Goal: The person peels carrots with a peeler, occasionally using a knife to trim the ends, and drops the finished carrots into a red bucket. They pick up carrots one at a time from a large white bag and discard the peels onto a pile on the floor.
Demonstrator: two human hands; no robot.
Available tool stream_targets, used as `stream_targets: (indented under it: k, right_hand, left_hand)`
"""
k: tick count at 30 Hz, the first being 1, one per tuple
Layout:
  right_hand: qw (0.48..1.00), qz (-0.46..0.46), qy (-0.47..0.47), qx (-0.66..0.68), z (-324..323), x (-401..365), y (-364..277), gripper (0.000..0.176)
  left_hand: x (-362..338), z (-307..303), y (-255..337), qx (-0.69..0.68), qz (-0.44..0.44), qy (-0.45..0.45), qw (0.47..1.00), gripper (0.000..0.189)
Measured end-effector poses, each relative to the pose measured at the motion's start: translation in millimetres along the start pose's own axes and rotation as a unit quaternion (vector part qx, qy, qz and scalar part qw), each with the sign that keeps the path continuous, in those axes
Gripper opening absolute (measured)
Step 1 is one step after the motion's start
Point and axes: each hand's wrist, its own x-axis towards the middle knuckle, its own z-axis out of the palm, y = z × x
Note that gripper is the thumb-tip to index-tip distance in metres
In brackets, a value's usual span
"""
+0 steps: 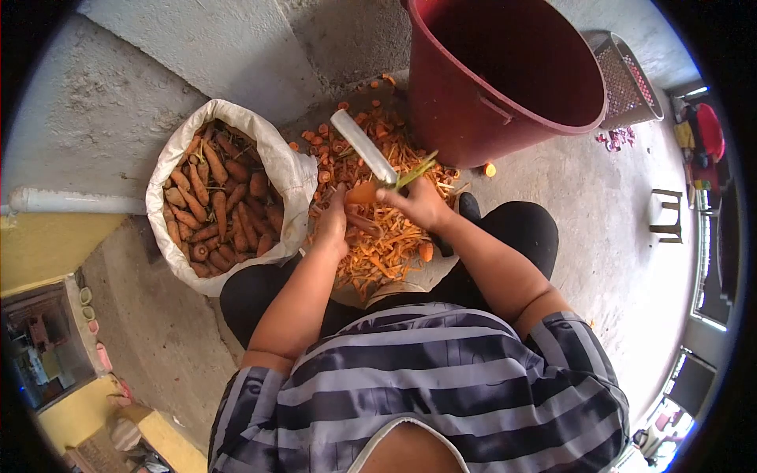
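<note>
Carrot [362, 194] lies between left hand [332, 225], fingers holding it, and right hand [426, 206], fingers round a knife [365, 147].

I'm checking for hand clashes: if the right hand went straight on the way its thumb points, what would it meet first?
The right hand would probably meet the orange carrot first, with the left hand beyond it; depth is unclear from one view.

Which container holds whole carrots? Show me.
The white sack, left of the peelings: carrots show inside it, but none in the red bin or grey basket.
</note>
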Motion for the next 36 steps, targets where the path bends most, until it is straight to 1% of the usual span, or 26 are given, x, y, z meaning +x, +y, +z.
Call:
stream_targets:
  k: [1,2,3,4,5,6,7,8,10,11,12,15,17,18,20,23,26,29,30,32,35,36]
  right_hand:
    - [0.986,-0.057,0.042,0.154,5.5,4.2,3.0,0.065]
    - [0.981,-0.007,-0.021,0.195,1.7,4.4,7.8,0.064]
    - [0.967,0.042,-0.084,0.235,-7.1,2.3,9.6,0.062]
    - [0.946,0.091,-0.147,0.272,-13.3,0.8,6.9,0.061]
    - [0.938,0.074,-0.162,0.297,-13.9,-3.4,0.7,0.061]
    - [0.941,0.069,-0.177,0.281,-11.4,-2.1,4.0,0.062]
    - [0.942,0.066,-0.192,0.266,-7.5,-0.5,10.6,0.063]
    - [0.944,0.063,-0.207,0.251,-4.7,0.5,14.5,0.063]
    - [0.959,0.044,-0.182,0.212,-5.8,-3.1,3.3,0.065]
    - [0.964,0.037,-0.173,0.200,-5.5,-2.9,2.4,0.065]
    - [0.968,0.031,-0.162,0.189,-5.5,-2.9,1.3,0.066]
    - [0.995,-0.017,-0.072,0.069,-3.2,-8.2,-7.1,0.072]
    - [0.994,0.032,-0.101,-0.017,-4.5,-5.6,-7.8,0.077]
    - [0.990,0.056,-0.115,-0.059,-4.8,-4.6,-7.9,0.079]
    - [0.993,0.050,-0.090,-0.061,-1.0,-6.3,-8.7,0.082]
    - [0.995,0.046,-0.064,-0.063,0.2,-8.5,-13.1,0.082]
    - [0.997,0.043,-0.042,-0.037,4.6,-9.4,-13.7,0.080]
    - [0.998,0.058,-0.036,-0.016,9.2,-7.8,-11.5,0.078]
    - [0.997,0.067,-0.037,-0.012,9.5,-7.6,-11.0,0.078]
    - [0.995,0.074,-0.070,-0.021,8.0,-6.3,-10.4,0.077]
    - [0.987,0.078,-0.140,-0.028,-1.5,-6.5,-17.5,0.078]
    - [0.983,0.078,-0.166,-0.029,-4.2,-7.1,-20.2,0.078]
  left_hand:
    - [-11.5,2.6,9.8,0.037,0.026,0.006,0.999,0.055]
    - [-16.6,1.7,15.3,0.075,0.053,0.012,0.996,0.057]
    - [1.9,-13.5,6.8,0.094,0.129,-0.035,0.987,0.054]
    - [2.4,-23.2,11.7,0.126,0.114,-0.100,0.980,0.054]
    - [2.2,-32.9,16.2,0.157,0.098,-0.164,0.969,0.056]
    - [0.3,-36.5,19.4,0.188,0.081,-0.228,0.952,0.057]
    - [-2.0,-34.4,18.4,0.227,0.119,-0.213,0.943,0.052]
    - [-3.5,-32.5,17.9,0.290,0.119,-0.211,0.926,0.051]
    - [-5.4,-29.3,15.9,0.412,0.117,-0.206,0.880,0.048]
    - [-6.7,-27.3,14.6,0.395,0.133,-0.197,0.887,0.049]
    - [-7.5,-25.2,13.3,0.424,0.147,-0.176,0.876,0.047]
    - [-10.6,-16.4,11.3,0.517,0.182,-0.103,0.830,0.041]
    - [-16.5,-9.1,12.2,0.588,0.195,-0.035,0.784,0.040]
    - [-15.9,-8.2,9.4,0.607,0.235,-0.004,0.760,0.041]
    - [-12.9,-8.4,2.5,0.637,0.311,0.057,0.703,0.045]
    - [-11.1,-9.7,1.0,0.646,0.294,0.075,0.701,0.041]
    - [-10.4,-10.3,-0.6,0.655,0.276,0.119,0.694,0.038]
    - [-9.4,-11.4,-5.2,0.655,0.316,0.147,0.671,0.035]
    - [-12.1,-9.2,-1.2,0.666,0.278,0.126,0.681,0.036]
    - [-18.1,-4.1,9.2,0.684,0.199,0.082,0.697,0.039]
    - [-4.8,-11.4,6.4,0.695,0.086,0.036,0.713,0.061]
    - [2.4,-18.6,1.9,0.675,0.090,-0.008,0.733,0.060]
